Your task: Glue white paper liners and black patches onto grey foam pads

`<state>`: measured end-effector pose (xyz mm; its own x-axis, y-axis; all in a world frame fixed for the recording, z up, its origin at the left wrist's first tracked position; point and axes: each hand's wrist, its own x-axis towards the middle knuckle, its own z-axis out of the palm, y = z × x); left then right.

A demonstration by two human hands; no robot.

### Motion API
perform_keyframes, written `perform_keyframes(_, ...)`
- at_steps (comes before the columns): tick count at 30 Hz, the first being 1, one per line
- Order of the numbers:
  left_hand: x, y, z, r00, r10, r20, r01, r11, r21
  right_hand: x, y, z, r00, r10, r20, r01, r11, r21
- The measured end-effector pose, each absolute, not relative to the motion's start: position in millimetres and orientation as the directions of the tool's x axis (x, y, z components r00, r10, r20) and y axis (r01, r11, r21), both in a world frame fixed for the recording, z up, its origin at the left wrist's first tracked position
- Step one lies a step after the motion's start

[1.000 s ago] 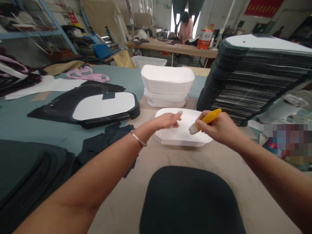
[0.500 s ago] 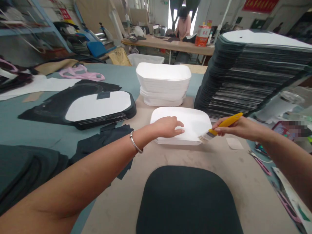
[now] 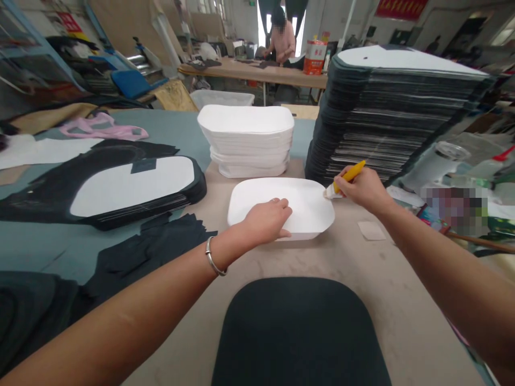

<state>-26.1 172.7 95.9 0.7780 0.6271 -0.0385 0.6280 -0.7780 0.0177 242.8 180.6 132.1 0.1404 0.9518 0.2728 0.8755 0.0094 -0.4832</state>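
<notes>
While our two hands are on the white rounded panel (image 3: 281, 201) on the tabletop (image 3: 362, 268), we log the following:

Left hand: our left hand (image 3: 265, 220) is open, palm down, resting on the near part of the panel. A metal bangle (image 3: 212, 262) sits on the wrist.

Right hand: our right hand (image 3: 362, 190) is closed around a yellow-handled brush (image 3: 349, 177), gripping it near the bristles.

Brush tip: pale bristles (image 3: 330, 191) point left from the right hand and appear to touch the panel's far right edge.

Panel: lies flat, under the left hand and just left of the right hand.

Ahead of hands: a stack of white panels (image 3: 245, 139) stands just beyond the left hand, apart from the flat panel.

Right of right hand: a tall stack of dark panels (image 3: 382, 118) stands beyond the hand. A small paper square (image 3: 370, 230) lies just below it.

Left of left hand: a dark panel stack with a white top sheet (image 3: 132, 185) and loose dark offcuts (image 3: 161, 236) lie on a grey-blue mat (image 3: 169, 126).

Nearer than hands: a dark rounded pad (image 3: 298, 332) lies on the tabletop.

Far off: a co-worker (image 3: 281, 32) stands at another table (image 3: 249, 75).
</notes>
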Motion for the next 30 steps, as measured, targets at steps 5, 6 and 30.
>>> perform_keyframes(5, -30.8, 186.4, 94.8, 0.78, 0.623, -0.047, 0.625, -0.774, 0.106, 257.3, 103.3, 125.7, 0.074, 0.983, 0.171, 0.808, 0.041, -0.587)
perform_keyframes(6, -31.7, 189.5, 94.5, 0.779, 0.625, -0.048, 0.625, -0.77, 0.129, 260.0, 88.5, 124.0, 0.085, 0.981, 0.172, 0.772, 0.045, -0.634)
perform_keyframes(30, -43.8, 197.6, 117.0, 0.454, 0.872, -0.18, 0.249, 0.07, 0.966, 133.6, 138.3, 94.9, 0.069, 0.891, 0.449, 0.135, 0.437, -0.889)
